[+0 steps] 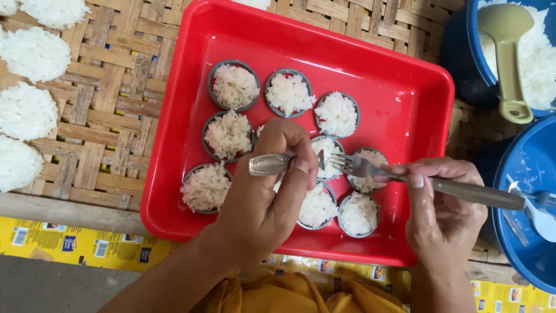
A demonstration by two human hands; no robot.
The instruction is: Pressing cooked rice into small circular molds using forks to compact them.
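Note:
A red plastic tray (pixel 405 98) lies on a woven bamboo mat and holds several small round grey moulds packed with white sticky rice (pixel 234 86). My left hand (pixel 266 197) is closed around a metal utensil handle (pixel 269 164), its working end hidden over a mould near the tray's middle. My right hand (pixel 443 208) grips a metal fork (pixel 359 167) whose tines point left and rest on a rice-filled mould (pixel 370 168). The two utensils nearly meet above the middle moulds.
Flat round rice cakes (pixel 32 55) lie in a column on the woven mat (pixel 110 116) at left. Top right, a blue basin of rice holds a green scoop (pixel 509 58). A second blue bowl (pixel 524 168) with a spoon sits at right. Printed yellow sheets line the near edge.

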